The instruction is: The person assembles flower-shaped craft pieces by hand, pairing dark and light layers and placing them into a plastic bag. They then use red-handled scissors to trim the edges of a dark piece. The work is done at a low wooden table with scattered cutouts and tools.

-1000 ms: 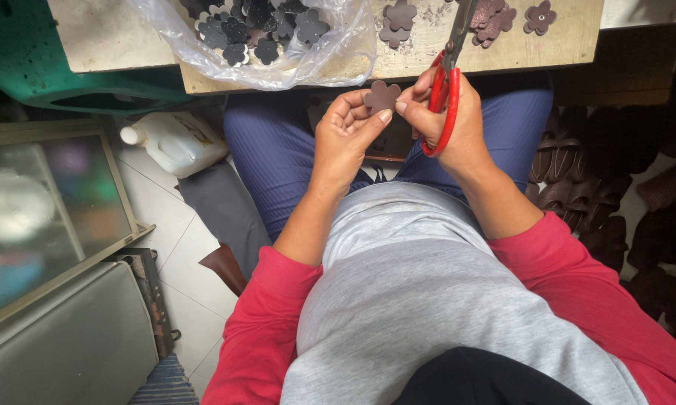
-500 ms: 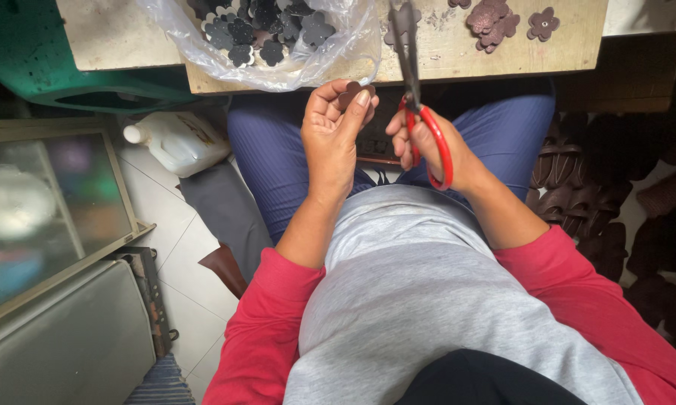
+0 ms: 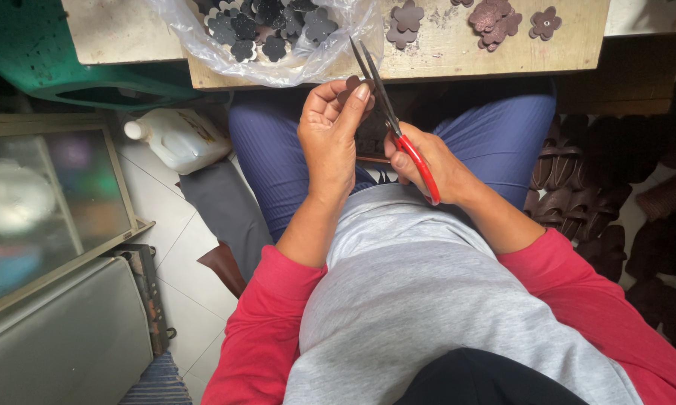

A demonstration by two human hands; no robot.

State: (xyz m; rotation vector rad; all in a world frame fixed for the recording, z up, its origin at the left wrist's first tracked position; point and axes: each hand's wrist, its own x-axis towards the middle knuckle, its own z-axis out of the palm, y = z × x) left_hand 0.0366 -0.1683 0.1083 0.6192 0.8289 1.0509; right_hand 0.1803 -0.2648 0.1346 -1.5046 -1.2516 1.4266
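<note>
View from above of a seated person's lap. Left hand pinches a small dark flower-shaped cutout btwn thumb & fingertips, grip narrow, just below the bench edge. Right hand grips red-handled scissors, blades slightly apart, tips up beside the cutout. On bench: clear plastic bag w/ dark flower cutouts, more brown flower pieces loose.

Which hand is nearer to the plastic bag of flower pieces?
Left. The left hand is just below the plastic bag, holding a small flower piece. The right hand holds scissors lower, to the right.
</note>
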